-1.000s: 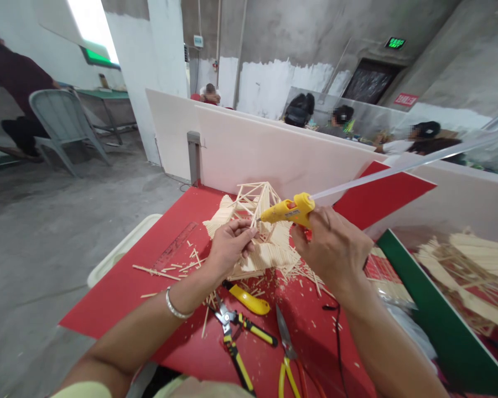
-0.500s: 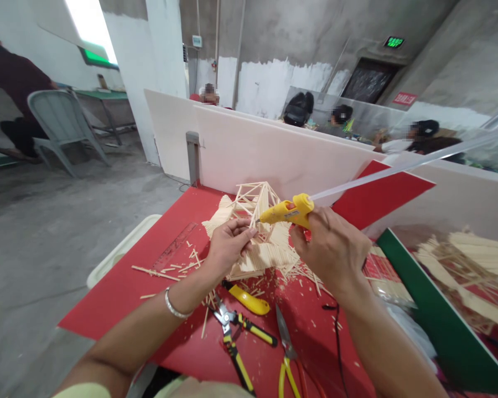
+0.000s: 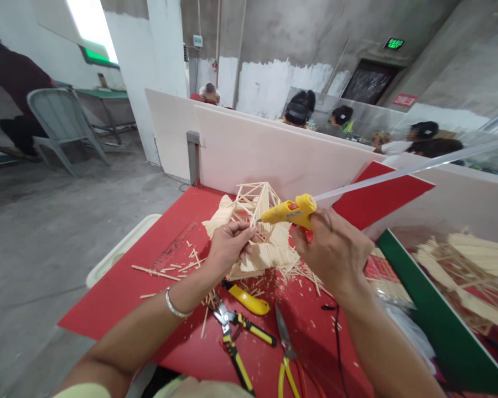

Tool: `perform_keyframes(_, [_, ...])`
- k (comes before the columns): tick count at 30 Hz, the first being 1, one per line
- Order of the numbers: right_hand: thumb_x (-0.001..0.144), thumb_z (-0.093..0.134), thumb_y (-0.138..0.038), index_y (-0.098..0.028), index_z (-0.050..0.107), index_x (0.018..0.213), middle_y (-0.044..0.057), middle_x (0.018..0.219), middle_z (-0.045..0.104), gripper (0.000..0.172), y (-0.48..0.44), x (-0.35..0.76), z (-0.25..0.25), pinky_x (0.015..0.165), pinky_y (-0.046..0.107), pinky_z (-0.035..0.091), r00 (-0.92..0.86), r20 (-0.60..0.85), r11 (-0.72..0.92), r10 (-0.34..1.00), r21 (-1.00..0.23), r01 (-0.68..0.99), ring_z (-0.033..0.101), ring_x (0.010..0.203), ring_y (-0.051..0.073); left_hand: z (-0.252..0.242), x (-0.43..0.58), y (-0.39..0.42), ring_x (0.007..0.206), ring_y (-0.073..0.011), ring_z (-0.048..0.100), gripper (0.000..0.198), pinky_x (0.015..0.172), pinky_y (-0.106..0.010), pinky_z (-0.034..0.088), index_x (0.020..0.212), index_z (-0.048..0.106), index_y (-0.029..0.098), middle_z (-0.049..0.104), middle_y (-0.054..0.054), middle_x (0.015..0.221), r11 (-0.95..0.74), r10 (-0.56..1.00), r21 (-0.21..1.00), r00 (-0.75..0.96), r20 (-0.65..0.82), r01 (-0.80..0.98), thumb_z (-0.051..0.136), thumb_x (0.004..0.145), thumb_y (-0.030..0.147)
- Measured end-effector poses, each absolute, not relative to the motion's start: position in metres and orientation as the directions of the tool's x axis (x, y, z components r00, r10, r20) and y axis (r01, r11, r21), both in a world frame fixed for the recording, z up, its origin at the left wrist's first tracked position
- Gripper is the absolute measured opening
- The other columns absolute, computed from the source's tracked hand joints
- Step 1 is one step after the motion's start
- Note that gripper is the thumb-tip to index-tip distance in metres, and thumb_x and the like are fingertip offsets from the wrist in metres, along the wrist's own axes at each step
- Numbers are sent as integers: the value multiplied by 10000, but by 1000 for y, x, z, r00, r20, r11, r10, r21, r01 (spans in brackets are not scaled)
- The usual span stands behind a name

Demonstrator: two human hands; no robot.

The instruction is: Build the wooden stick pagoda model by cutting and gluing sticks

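A small model built of thin wooden sticks (image 3: 259,257) stands on the red table, with an open frame on top and ribbed, slatted panels below. My left hand (image 3: 231,243) pinches the model at its near side, thumb and fingertips closed; exactly which stick lies between them is hard to see. My right hand (image 3: 336,249) is wrapped round a yellow hot glue gun (image 3: 292,211), a long clear glue stick (image 3: 377,178) poking out of its back. The gun's nozzle points left and sits right by my left fingertips, at the frame.
Pliers (image 3: 232,326), a yellow utility knife (image 3: 249,299) and scissors (image 3: 286,342) lie near me. A clear ruler (image 3: 175,243) and stick offcuts are scattered around. White partitions (image 3: 274,143) rise behind; a green board (image 3: 423,298) stands right. Several people sit beyond.
The glue gun and my right hand have shifted very slightly to the right. My left hand keeps its place on the model.
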State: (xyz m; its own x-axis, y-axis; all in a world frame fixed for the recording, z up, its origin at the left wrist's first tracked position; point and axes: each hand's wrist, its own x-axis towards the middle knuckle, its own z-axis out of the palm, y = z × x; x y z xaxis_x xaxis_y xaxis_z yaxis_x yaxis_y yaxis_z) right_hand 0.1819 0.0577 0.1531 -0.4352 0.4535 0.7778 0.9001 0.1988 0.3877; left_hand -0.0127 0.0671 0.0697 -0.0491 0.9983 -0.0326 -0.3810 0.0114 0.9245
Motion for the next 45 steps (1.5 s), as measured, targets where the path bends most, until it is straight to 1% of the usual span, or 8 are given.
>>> perform_keyframes(5, [828, 542, -270, -171, 582, 810, -3, 679, 576, 109, 58, 179, 154, 558, 270, 289, -450, 789, 196, 418, 405, 893, 461, 605, 119, 67, -13, 68, 392, -51, 521, 344, 308, -137, 325, 834, 670, 133, 704, -39, 690, 20, 998, 932, -41, -37, -363, 789, 707, 430])
perform_keyframes(9, [829, 553, -277, -173, 593, 847, -12, 689, 577, 113, 58, 179, 153, 563, 274, 299, -456, 784, 190, 421, 415, 890, 476, 612, 120, 68, -13, 67, 388, -46, 518, 339, 308, -137, 323, 810, 663, 134, 703, -32, 686, 26, 998, 932, -39, -42, -362, 779, 714, 437])
perform_keyframes(14, [833, 555, -305, -179, 579, 816, -12, 691, 577, 129, 60, 179, 152, 554, 272, 286, -445, 788, 173, 425, 412, 895, 467, 602, 117, 70, -13, 66, 383, -48, 521, 322, 307, -137, 307, 821, 650, 139, 708, -25, 683, 61, 996, 925, -37, -81, -376, 793, 690, 396])
perform_keyframes(22, [835, 544, -286, -177, 568, 810, -6, 693, 576, 114, 60, 177, 151, 554, 279, 268, -443, 791, 169, 423, 412, 896, 467, 599, 116, 71, -13, 67, 374, -38, 502, 279, 310, -130, 294, 796, 640, 140, 700, -13, 656, 77, 995, 915, -32, -98, -396, 782, 690, 356])
perform_keyframes(28, [834, 539, -278, -171, 581, 845, -3, 695, 565, 116, 60, 179, 151, 560, 279, 276, -443, 789, 170, 426, 411, 896, 463, 608, 120, 71, -12, 67, 364, -40, 489, 326, 301, -133, 293, 803, 613, 144, 692, -8, 641, 78, 994, 905, -40, -104, -419, 797, 675, 381])
perform_keyframes(35, [841, 543, -290, -169, 593, 905, -6, 719, 577, 146, 59, 181, 149, 563, 281, 292, -452, 787, 178, 420, 417, 891, 472, 619, 122, 70, -12, 68, 363, -35, 479, 314, 304, -132, 273, 781, 615, 143, 691, -9, 638, 67, 995, 915, -46, -93, -399, 792, 680, 382])
perform_keyframes(40, [837, 547, -285, -167, 595, 954, -10, 713, 571, 173, 59, 181, 148, 565, 287, 294, -455, 787, 170, 418, 424, 889, 482, 620, 126, 69, -12, 68, 368, -35, 485, 319, 311, -130, 276, 809, 628, 145, 690, -5, 640, 64, 995, 918, -41, -87, -392, 791, 690, 392])
perform_keyframes(45, [837, 543, -283, -172, 593, 945, -8, 722, 575, 163, 58, 181, 147, 571, 289, 293, -447, 785, 167, 429, 418, 893, 486, 627, 127, 67, -14, 67, 370, -35, 481, 315, 316, -135, 290, 812, 636, 144, 688, -7, 639, 60, 997, 918, -28, -77, -392, 784, 699, 399])
